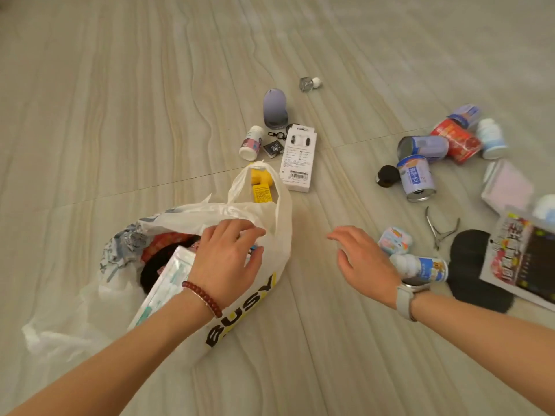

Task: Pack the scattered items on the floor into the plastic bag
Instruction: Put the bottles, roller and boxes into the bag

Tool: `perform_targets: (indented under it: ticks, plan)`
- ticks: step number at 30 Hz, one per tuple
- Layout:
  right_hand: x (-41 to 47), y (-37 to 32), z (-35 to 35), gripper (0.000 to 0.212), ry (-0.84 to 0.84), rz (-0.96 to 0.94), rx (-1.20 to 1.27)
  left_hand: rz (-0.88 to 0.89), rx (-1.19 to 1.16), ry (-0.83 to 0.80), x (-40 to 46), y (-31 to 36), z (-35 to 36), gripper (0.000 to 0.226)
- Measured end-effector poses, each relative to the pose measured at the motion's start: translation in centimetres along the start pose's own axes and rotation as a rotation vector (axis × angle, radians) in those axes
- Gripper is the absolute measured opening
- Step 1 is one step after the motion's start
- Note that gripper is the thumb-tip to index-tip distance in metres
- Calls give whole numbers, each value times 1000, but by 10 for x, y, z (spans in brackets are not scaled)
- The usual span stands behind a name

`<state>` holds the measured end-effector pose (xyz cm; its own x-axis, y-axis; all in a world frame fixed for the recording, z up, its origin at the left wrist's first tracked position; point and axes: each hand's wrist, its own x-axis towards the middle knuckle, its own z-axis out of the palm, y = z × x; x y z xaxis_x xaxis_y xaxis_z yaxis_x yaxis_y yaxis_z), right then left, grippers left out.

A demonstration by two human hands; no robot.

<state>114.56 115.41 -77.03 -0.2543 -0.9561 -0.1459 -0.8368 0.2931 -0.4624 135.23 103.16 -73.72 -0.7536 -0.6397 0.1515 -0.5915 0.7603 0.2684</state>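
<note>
The bag lies on its side on the floor, mouth toward the far side, already holding a flat packet, something dark and something red. The left hand rests at the mouth, fingers curled over the rim with a small blue-edged thing under the fingertips; whether it grips that thing or only the plastic I cannot tell. The right hand hovers open and empty, fingers spread, between the bag and the right-hand pile. By my reading the step is to fetch the next item while the left keeps the mouth open. To do it well, hold the rim up and wide so the opening faces the incoming hand, and take the nearest things first: the bottle just beside the right wrist and the small pack behind it. The nippers have sharp tips and could pierce the thin plastic, so lay them flat among softer things. The 4 cans will roll; grip each round its body and put them low in the bag. The white box and yellow item sit just beyond the mouth, within easy reach of either hand.
</note>
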Motion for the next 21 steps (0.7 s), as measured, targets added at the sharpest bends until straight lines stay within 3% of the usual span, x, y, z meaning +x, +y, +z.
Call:
perform_targets:
  ticks: [6, 10, 16, 21]
  plan:
    - [-59, 111, -27, 50, -22, 280, -288, 227, -31, -269, 31, 61, 57, 36]
    - [-71, 142, -21, 57, -110, 347, -300, 206, -39, -530, 68, 94, 93, 43]
    - [-71, 147, -7, 56, -144, 425, -26, 210, -106, -603, 128, 160, 146, 50]
    - [-80, 148, 2, 58, -16, 479, 113, 164, -111, -689, 147, 184, 184, 57]
